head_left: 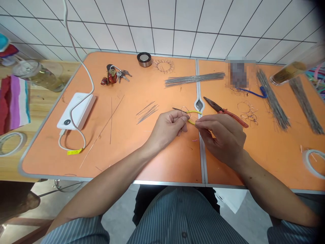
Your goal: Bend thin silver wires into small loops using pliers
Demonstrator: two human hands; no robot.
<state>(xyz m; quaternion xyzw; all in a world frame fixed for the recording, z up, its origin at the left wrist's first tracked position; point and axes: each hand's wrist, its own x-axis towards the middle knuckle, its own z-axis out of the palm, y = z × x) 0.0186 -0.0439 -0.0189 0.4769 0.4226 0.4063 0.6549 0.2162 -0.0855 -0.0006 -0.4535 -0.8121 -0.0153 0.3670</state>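
My left hand (171,126), fingers pinched together, holds a thin wire (185,107) bent into a small loop. Close on its right, my right hand (222,135) is closed too, thumb and forefinger pinched at the wire's other side; its fingertips partly hide what they grip. Just behind both hands lies a small tool with yellow handles (195,111) and a dark, slim tip, partly covered by the fingers. Pliers with red handles (235,117) rest beyond my right hand, jaws pointing to the back left.
Short cut wires (147,112) lie left of my hands. A wire bundle (194,79) and a wire ring (164,66) are farther back. Keys (123,74), a tape roll (144,59) and a white power bank (76,111) stand left. More wire bundles (274,101) lie right.
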